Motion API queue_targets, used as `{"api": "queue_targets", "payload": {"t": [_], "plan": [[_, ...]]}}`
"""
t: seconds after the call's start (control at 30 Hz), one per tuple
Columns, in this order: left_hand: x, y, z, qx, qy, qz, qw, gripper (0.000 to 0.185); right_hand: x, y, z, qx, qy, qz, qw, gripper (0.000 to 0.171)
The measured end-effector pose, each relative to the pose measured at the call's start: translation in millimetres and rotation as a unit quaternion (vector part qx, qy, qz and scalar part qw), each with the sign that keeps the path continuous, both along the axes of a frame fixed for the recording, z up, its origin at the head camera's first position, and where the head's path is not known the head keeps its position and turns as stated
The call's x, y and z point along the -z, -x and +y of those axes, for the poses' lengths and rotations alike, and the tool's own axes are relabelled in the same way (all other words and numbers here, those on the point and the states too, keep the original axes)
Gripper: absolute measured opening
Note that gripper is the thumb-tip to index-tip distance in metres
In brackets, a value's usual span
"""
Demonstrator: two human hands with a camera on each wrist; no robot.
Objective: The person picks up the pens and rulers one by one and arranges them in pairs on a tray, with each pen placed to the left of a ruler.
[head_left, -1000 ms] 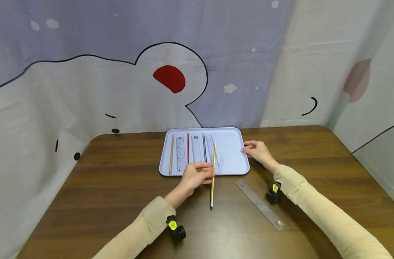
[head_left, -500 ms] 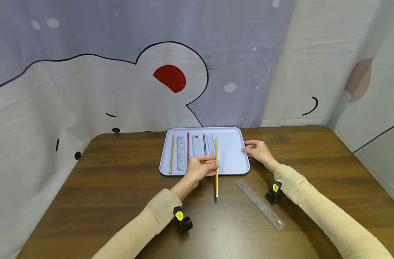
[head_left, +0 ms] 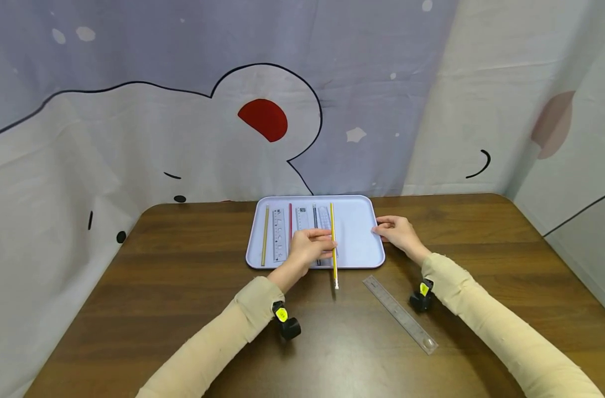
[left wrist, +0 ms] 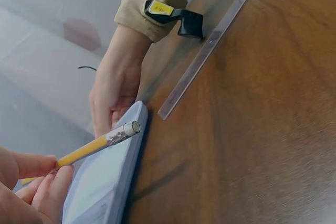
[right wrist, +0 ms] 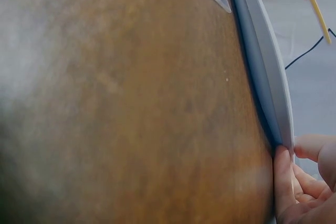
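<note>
My left hand [head_left: 309, 249] pinches a yellow pencil [head_left: 335, 268] with a white eraser end, holding it over the near part of the tray; in the left wrist view the pencil [left wrist: 86, 149] slants up with its metal band and eraser foremost. The pale tray [head_left: 359, 232] carries a gold pencil [head_left: 265, 237], a ruler with cut-out shapes [head_left: 278, 235], a red pencil [head_left: 290, 218], a clear ruler [head_left: 302, 218], a dark pencil [head_left: 314, 215] and another clear ruler [head_left: 324, 217], partly hidden by my left hand. My right hand [head_left: 397, 235] grips the tray's right rim, thumb inside.
A clear ruler [head_left: 401, 315] lies slanted on the brown wooden table [head_left: 193, 309], in front of the tray's right corner. Behind the table hangs a printed curtain [head_left: 362, 99]. Each wrist wears a black camera, such as the right one [head_left: 421, 296].
My left hand has carried the yellow pencil forward and slightly right, so more of it is above the tray. My right hand stays at the rim.
</note>
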State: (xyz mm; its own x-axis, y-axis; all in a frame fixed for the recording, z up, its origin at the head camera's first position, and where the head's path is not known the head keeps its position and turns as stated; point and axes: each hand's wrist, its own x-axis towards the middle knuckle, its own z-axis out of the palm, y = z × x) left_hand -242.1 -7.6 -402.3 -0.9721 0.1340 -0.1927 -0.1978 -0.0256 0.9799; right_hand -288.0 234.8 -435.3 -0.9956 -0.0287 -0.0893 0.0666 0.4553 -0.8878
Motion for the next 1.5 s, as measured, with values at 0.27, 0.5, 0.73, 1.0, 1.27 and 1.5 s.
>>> {"api": "queue_targets", "payload": {"t": [0.27,0.5,0.73,1.0,1.27,1.5], "plan": [[0.5,16.3,3,-0.016,0.008,-0.012,0.9998,0.034,0.4,0.8,1,0.001,-0.008,-0.002,1.000,0.045],[-0.7,23.7,6,-0.016,0.011,-0.017,0.9997,0.036,0.3,1.4,1,-0.002,-0.010,0.005,1.000,0.044],[-2.0,32.9,11,-0.016,0.028,-0.016,0.9993,0.034,0.3,4.0,-1,-0.004,-0.004,0.004,1.000,0.044],[0.8,39.9,15,-0.009,0.049,-0.005,0.9987,0.033,0.0,0.4,-1,-0.010,-0.007,0.009,1.000,0.045],[-0.2,46.8,18,-0.007,0.068,-0.012,0.9976,0.032,-0.8,-0.1,0,-0.011,-0.007,0.015,1.000,0.045],[4.4,53.7,22,-0.006,0.059,-0.028,0.9979,0.032,-0.2,0.2,0,-0.008,-0.006,0.009,1.000,0.045]]}}
